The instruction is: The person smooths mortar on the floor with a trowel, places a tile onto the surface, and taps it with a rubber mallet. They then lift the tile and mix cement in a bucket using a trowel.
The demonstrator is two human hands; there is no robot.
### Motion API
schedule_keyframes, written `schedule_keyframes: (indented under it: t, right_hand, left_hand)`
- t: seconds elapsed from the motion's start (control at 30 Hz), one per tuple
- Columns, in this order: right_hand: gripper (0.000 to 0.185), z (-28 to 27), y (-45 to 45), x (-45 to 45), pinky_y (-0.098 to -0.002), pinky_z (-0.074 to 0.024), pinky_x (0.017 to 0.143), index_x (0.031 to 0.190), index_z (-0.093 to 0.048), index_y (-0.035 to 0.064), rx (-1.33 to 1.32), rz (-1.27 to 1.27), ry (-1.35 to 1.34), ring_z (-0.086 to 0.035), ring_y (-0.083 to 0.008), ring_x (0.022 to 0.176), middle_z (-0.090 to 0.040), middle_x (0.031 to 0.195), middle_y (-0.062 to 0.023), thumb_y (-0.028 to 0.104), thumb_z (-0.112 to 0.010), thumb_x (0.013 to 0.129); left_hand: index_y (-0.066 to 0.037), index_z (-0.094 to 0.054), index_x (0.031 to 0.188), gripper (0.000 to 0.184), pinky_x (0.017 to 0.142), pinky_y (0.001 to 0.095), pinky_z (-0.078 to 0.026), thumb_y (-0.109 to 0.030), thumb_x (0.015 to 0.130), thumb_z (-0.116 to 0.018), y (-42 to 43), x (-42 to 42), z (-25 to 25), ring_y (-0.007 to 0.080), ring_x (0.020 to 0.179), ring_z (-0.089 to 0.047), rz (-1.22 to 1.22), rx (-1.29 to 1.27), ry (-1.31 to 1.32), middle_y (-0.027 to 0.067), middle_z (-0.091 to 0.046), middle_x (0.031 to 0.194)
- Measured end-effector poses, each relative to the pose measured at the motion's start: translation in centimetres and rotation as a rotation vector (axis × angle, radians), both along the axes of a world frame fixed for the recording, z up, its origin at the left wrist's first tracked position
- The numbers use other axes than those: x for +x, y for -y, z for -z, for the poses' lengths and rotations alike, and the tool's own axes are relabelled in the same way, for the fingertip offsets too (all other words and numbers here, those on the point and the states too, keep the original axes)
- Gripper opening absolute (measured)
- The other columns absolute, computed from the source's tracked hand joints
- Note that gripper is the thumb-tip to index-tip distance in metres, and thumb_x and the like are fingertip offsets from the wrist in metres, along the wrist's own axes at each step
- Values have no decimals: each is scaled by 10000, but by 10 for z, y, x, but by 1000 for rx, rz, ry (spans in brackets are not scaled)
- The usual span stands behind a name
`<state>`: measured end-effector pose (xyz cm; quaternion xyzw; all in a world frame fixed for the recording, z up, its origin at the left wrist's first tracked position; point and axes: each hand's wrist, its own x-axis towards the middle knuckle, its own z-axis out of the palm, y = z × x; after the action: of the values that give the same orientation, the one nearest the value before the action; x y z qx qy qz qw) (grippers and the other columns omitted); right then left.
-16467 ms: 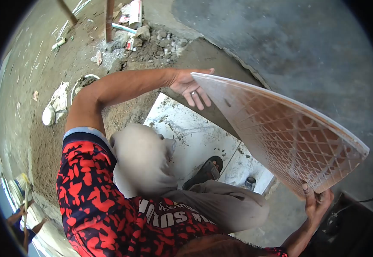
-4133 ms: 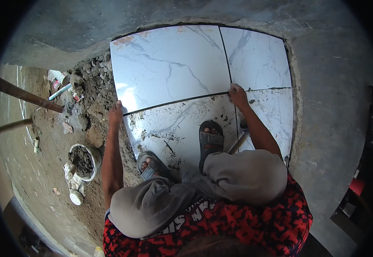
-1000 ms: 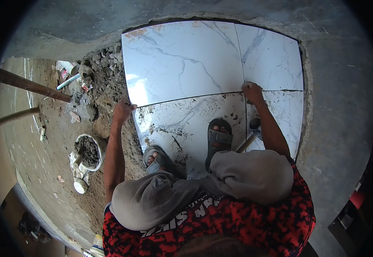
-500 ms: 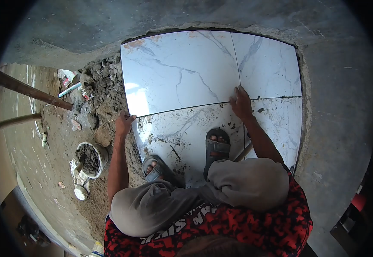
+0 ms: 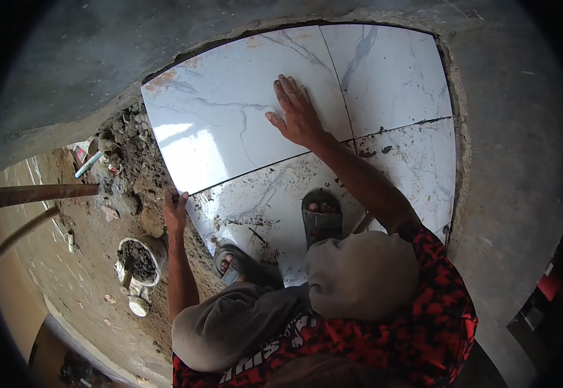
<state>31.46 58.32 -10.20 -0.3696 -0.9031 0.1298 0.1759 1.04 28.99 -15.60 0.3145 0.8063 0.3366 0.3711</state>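
Observation:
A large white floor tile with grey marble veining lies in the far left of a tiled patch. Spread flat on top of it, right of its middle, is my right hand, fingers apart. My left hand holds the tile's near left corner, the thumb at the edge; some of its fingers are hidden. A dirt-smeared tile lies nearer me, under my sandalled feet. To the right are a far right tile and a near right tile, with dark joints between them.
Left of the tiles runs rough soil and rubble. A white bucket of dark mortar stands there, a tool handle in it. Two brown poles slant in from the left. Grey concrete borders the tiles on the right.
My right hand has moved from the joint near the tile's lower right corner to lie flat farther up on the tile. My left hand stays at the left corner. The view has shifted.

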Motion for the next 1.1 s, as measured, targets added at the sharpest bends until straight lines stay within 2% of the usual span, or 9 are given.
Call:
schedule_keyframes:
  t: [0.17, 0.57, 0.7, 0.73, 0.8, 0.87, 0.93, 1.0, 1.1]
  right_hand:
    - [635, 44, 54, 67, -556, -260, 1074, 1357, -391, -2, -73, -21, 143, -315, -368, 1334, -331, 1439, -205, 340, -607, 868]
    - [611, 43, 42, 88, -562, -207, 1087, 1393, -336, -19, -90, 32, 185, -251, -415, 1363, -269, 1471, -244, 333, -518, 927]
    - [566, 38, 0, 134, -528, -277, 1059, 1334, -359, -65, 22, 366, 3, -334, -451, 1288, -356, 1388, -293, 294, -524, 929]
    - [530, 12, -6, 146, -487, -349, 1008, 1269, -423, -93, -80, 464, -74, -402, -463, 1212, -435, 1296, -325, 320, -500, 946]
    - [527, -1, -1, 188, -475, -381, 967, 1197, -470, -122, -136, 634, -66, -442, -469, 1145, -486, 1218, -336, 347, -482, 955]
    - [593, -1, 25, 237, -429, -299, 1089, 1318, -408, -104, 18, 658, 119, -301, -432, 1328, -249, 1443, -335, 323, -536, 928]
    - [609, -18, 85, 270, -446, -305, 1069, 1292, -420, -97, -40, 699, 117, -353, -426, 1283, -362, 1365, -326, 294, -623, 871]
    - [666, -16, 158, 297, -456, -333, 1024, 1258, -431, -84, -305, 926, -6, -414, -397, 1203, -430, 1266, -284, 354, -685, 824]
    - [593, -9, 250, 304, -435, -380, 946, 1214, -445, -74, -642, 1191, -115, -475, -366, 1116, -479, 1184, -264, 307, -671, 818]
  left_hand:
    - [-1, -499, 890, 260, 567, 305, -360, -210, 882, -653, -2, 6, 0, 134, 625, -369, 3, 48, -123, 17, -438, 669]
    - [18, -530, 931, 323, 598, 315, -389, -265, 872, -672, 5, 2, 14, 162, 661, -420, -26, 40, -190, 58, -496, 709]
    - [17, -520, 905, 362, 590, 334, -379, -307, 867, -677, 7, 3, 15, 171, 646, -388, -52, 37, -169, 58, -468, 696]
    - [16, -516, 901, 380, 585, 344, -376, -326, 865, -678, 10, 2, 19, 173, 642, -378, -59, 76, -157, 56, -457, 691]
    - [23, -526, 923, 401, 603, 352, -396, -345, 864, -675, 15, -8, 35, 180, 656, -411, -49, 64, -153, 70, -490, 703]
    - [28, -535, 994, 310, 612, 303, -391, -230, 876, -656, 17, -11, 33, 135, 694, -466, -2, -9, -123, 49, -539, 777]
    - [21, -527, 1056, 323, 636, 313, -417, -226, 884, -644, 9, -5, 13, 164, 726, -518, 31, -2, -157, 90, -573, 811]
    - [14, -519, 1118, 345, 661, 323, -442, -222, 892, -631, -8, -3, -15, 194, 757, -570, 62, 8, -199, 131, -607, 845]
    - [-18, -497, 1214, 351, 804, 430, -496, -158, 907, -592, -51, 2, -71, 321, 927, -608, 380, 48, -321, 178, -578, 1104]
